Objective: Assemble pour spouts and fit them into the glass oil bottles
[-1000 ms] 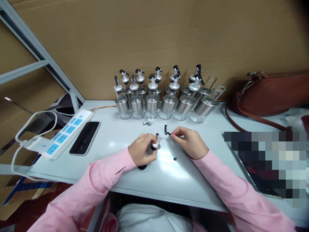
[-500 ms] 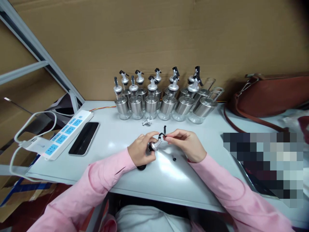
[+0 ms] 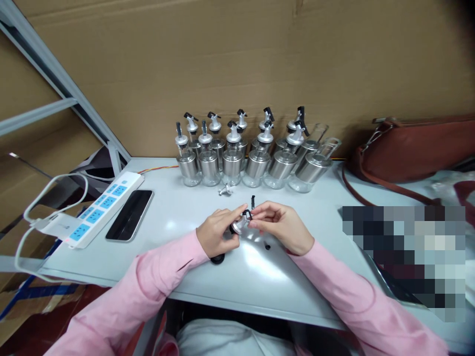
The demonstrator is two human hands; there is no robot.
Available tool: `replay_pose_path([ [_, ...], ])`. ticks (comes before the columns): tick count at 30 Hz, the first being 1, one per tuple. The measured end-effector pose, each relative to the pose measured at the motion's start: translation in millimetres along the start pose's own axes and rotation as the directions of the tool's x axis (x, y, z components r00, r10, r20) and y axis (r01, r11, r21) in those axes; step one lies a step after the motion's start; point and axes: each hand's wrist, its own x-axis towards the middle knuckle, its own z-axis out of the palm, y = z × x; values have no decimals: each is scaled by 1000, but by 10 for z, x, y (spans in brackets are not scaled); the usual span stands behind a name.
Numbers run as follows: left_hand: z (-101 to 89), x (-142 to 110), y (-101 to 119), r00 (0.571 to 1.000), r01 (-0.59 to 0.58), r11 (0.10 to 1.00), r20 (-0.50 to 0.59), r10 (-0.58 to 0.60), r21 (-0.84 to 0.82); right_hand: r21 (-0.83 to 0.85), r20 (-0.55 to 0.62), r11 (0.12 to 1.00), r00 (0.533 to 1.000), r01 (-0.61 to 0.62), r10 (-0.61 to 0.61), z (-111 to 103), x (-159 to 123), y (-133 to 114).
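My left hand [image 3: 219, 232] is closed around a silver pour spout [image 3: 239, 226], its index finger reaching over the top. A bent black flip lever [image 3: 247, 213] sits at the tip of the spout. My right hand [image 3: 284, 225] pinches this lever from the right, thumb and fingertips together. Just beyond the fingers, another black lever [image 3: 253, 201] shows on the table. A small black cap [image 3: 267, 247] lies below my right hand, and a round black part [image 3: 217, 258] is partly hidden under my left wrist. Farther back lies a loose silver spout piece [image 3: 225, 190].
Several glass bottles with steel sleeves [image 3: 232, 165] stand in two rows along the cardboard; most carry spouts, while the rightmost ones [image 3: 315, 163] have bare necks. A power strip [image 3: 100, 210] and phone [image 3: 129, 215] lie left. A brown bag [image 3: 415, 148] is at the right.
My right hand has moved slightly down and left, bringing the black lever from beside the spout's tip onto it. My left hand keeps its hold on the spout.
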Motion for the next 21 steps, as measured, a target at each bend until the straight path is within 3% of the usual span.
replay_pose_path([
  [17,-11,-17,20,998,-11,991,-60,19,136,108,158,984,980,-139,121,53,-2,33],
  [21,-29,-10,32,997,-43,985,-55,53,169,116,173,988,982,-102,81,76,-22,45],
])
